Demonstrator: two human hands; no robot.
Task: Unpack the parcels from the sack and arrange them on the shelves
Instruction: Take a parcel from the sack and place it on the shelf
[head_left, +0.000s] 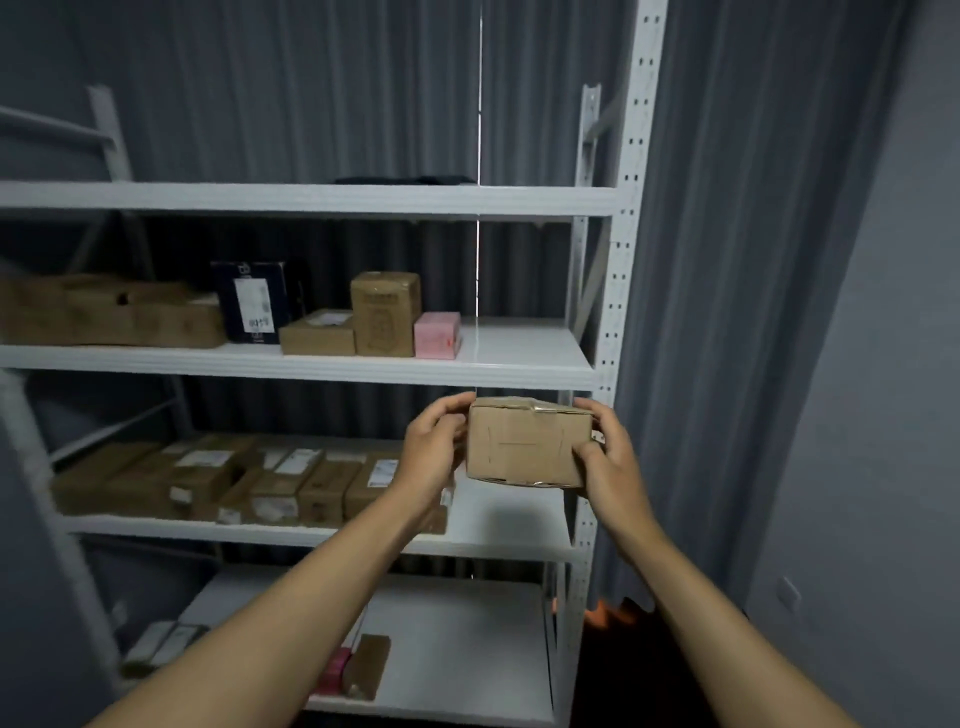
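We grip a taped cardboard parcel (527, 441) between our left hand (434, 449) and right hand (605, 452), fingers curled round its ends, raised in front of the rack. Beyond it, the lower shelf (511, 525) holds a packed row, and the middle shelf (524, 353) has bare space beside the pink box (437, 335). We judge the work well along; the sack is out of sight.
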